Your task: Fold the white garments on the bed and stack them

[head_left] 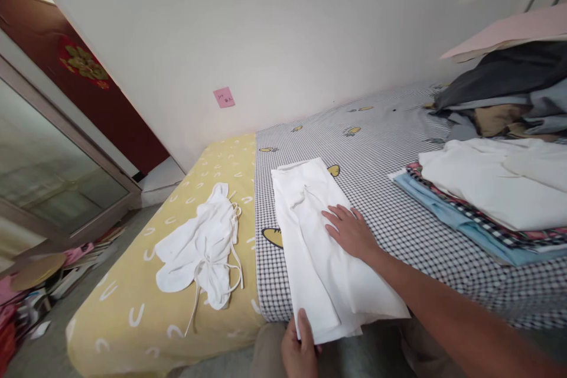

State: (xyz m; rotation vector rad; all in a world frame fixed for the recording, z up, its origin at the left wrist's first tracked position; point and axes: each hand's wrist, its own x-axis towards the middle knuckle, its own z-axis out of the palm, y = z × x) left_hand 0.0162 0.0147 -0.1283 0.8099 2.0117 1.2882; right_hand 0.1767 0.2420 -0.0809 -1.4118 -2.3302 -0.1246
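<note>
A white garment [305, 236], partly folded into a long shape, lies on the checked sheet with its near end over the bed's front edge. Whether it is trousers or a shirt I cannot tell. At its near left corner my left hand [299, 345] is closed, the thumb on top of the cloth and the fingers beneath. My right hand [352, 230] lies flat on the right side of the garment, fingers spread. To the left, a crumpled white garment with thin tie strings [204, 248] rests on the yellow cloth.
The bed has a yellow patterned cover [119, 289] and a checked sheet with pineapples [376, 189]. A stack of folded clothes [496, 189] sits at the right, with a dark clothes pile [505, 82] behind it. Clutter [48, 277] covers the floor at left. A pink note [224, 97] is on the wall.
</note>
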